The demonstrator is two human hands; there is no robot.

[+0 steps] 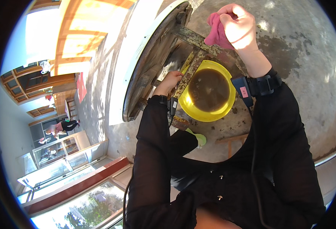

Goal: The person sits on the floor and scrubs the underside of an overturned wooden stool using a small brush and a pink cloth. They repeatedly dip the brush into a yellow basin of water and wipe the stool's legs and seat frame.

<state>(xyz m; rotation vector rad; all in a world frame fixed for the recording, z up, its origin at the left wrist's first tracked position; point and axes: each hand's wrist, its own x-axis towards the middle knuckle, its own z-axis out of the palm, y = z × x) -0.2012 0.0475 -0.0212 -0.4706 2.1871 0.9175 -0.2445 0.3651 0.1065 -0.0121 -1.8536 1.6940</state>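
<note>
My right hand [241, 30], raised at the top of the view, pinches a crumpled pink cloth [217, 33]. The cloth hangs beside a wooden crossbar [192, 37] with worn, flaking yellow paint. Lower and to the left, my left hand [169, 81] grips a flaking wooden leg [193, 66], its fingertips partly hidden at the leg's edge. Both bars belong to a table tipped on its side, whose bare wooden underside [153, 58] faces me. Below the bars a yellow plastic basin [206, 116] of murky brown water [209, 90] sits on the floor, partly covered by the leg.
Dark wet patches mark the concrete floor [285, 54] at right. A light green shoe [200, 139] is near the basin, with a small wooden frame [231, 141] close by. At far left a person [60, 127] is near wooden-framed windows [27, 80].
</note>
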